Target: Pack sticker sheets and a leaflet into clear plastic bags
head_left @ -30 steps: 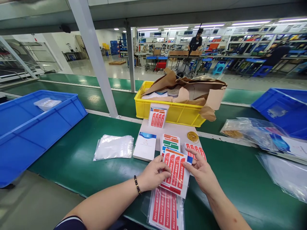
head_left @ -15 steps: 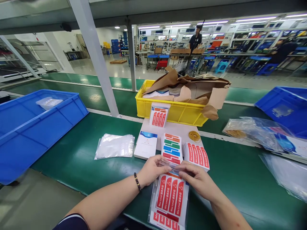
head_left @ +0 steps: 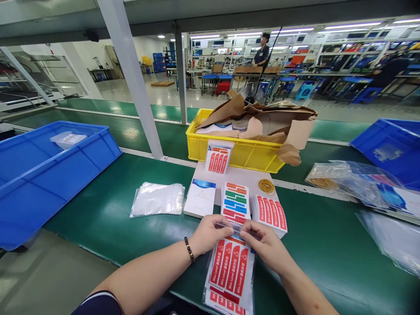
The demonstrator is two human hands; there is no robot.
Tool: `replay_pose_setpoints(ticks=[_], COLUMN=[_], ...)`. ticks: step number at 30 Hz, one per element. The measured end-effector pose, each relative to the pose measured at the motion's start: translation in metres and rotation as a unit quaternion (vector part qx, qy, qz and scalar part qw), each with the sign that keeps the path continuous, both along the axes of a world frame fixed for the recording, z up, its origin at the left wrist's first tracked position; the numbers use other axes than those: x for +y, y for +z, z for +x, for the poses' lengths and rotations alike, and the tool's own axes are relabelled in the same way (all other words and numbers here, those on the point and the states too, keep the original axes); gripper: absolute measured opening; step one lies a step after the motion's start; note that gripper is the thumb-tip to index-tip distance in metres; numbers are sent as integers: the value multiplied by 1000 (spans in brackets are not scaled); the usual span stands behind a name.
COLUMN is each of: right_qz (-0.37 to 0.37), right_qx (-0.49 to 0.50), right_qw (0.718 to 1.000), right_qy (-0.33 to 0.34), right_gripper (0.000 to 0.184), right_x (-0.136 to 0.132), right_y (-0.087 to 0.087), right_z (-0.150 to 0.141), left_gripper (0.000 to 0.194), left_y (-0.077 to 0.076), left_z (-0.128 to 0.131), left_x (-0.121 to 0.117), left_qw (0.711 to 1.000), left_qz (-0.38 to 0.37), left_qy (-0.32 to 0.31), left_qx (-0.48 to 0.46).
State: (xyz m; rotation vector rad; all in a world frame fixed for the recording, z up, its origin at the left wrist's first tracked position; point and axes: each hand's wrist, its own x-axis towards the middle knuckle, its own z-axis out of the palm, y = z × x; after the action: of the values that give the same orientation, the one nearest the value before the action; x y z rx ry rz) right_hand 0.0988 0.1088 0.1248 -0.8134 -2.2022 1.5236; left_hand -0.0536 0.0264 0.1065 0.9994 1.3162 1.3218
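Note:
Both hands pinch the upper edge of a clear plastic bag [head_left: 229,273] that has red-and-white label sheets inside. My left hand [head_left: 210,236] is closed on the left part of that edge, thumb pointing inward. On the right part my right hand [head_left: 264,243] is closed, its thumb and forefinger near the left thumb. Just beyond the fingers lies a stack of multicoloured label sheets [head_left: 235,202]. To its right is a stack of red label sheets [head_left: 271,213]; to its left, a stack of white booklets [head_left: 201,196] with a blue top.
Empty clear bags [head_left: 159,199] lie at left on the green belt [head_left: 111,227]. A yellow crate [head_left: 236,153] with brown paper stands behind. Rubber bands [head_left: 266,187] sit on a white board. Blue crates [head_left: 52,175] flank both sides. A person [head_left: 261,52] stands far back.
My right hand has moved slightly left along the bag's edge, closer to my left hand. The bag has shifted a little. In the background the standing person has turned.

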Motion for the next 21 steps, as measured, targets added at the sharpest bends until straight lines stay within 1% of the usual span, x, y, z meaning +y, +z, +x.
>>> replay_pose_setpoints(ticks=[5,7,8,9,11,13,14,15,17,19,20,21], right_qz=[72,100,113,130,176,240,271,296,330,343,346,347], right_qx=[-9,-18,-20,-19,-5,15,23,28,36,42,45,48], right_qw=[997,995,993,991,984,969,959,949,932,925,923,922], right_qy=[9,20,25,26,7,-47,-79,-108,-146,-160,-162,-162], right_gripper=[17,18,18,16,11,13,16,17,16,13,12,12], right_x=[-8,-9,-9,-8,-3,2,5,8,12,15,15,15], right_y=[-1,-1,-1,-2,-4,-7,-9,-11,-14,-16,-16,-16], right_z=[-4,-4,-3,-2,0,2,3,3,4,5,6,7], left_gripper=[21,20,19,19,22,33,37,39,42,50,56,61], left_y=[-2,-1,1,4,10,16,18,20,18,11,6,1], left_z=[4,2,1,-1,-5,-6,-5,-2,9,22,29,34], left_x=[0,-1,-2,-3,-6,-11,-13,-16,-20,-24,-25,-27], left_qw=[999,996,992,983,953,914,899,886,861,833,821,812], left_qz=[5,11,27,52,122,193,220,239,258,250,239,229], left_qy=[-14,-22,-23,-17,17,48,42,16,-78,-174,-204,-221], left_qx=[40,85,125,174,278,353,377,397,432,462,477,490])
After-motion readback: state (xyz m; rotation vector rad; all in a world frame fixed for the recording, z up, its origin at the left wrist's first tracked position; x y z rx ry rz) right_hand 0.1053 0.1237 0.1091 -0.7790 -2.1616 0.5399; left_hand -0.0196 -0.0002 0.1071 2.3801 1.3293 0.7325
